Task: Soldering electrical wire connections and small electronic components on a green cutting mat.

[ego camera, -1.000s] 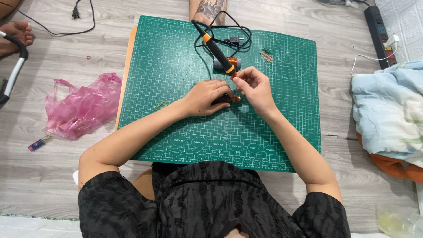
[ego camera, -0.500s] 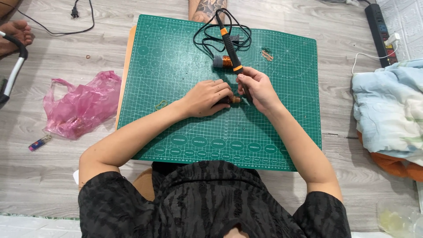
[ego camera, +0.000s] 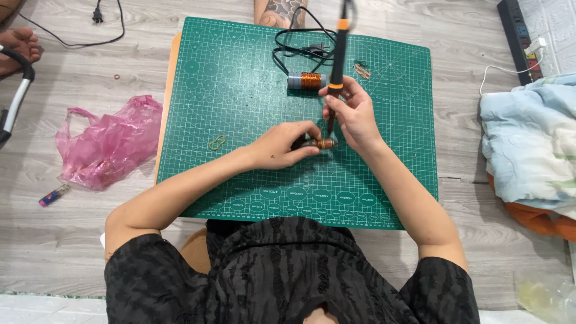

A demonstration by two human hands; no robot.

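Observation:
My right hand [ego camera: 354,114] grips a black and orange soldering iron [ego camera: 338,54] upright, its tip pointing down at a small copper coil [ego camera: 324,143] on the green cutting mat [ego camera: 240,90]. My left hand [ego camera: 282,144] pinches that coil against the mat from the left. Beyond my hands lies a grey spool of copper wire [ego camera: 306,81], with the iron's black cord [ego camera: 294,45] looped behind it.
A yellow rubber band [ego camera: 216,142] lies on the mat's left part. On the wooden floor are a pink plastic bag [ego camera: 108,141], a small lighter [ego camera: 54,195], a power strip [ego camera: 519,39] and bedding [ego camera: 531,144] at right. Another person's feet [ego camera: 276,12] show beyond the mat.
My right hand has swung the soldering iron from lying tilted to standing upright, tip now down at the coil. My left hand stays on the coil.

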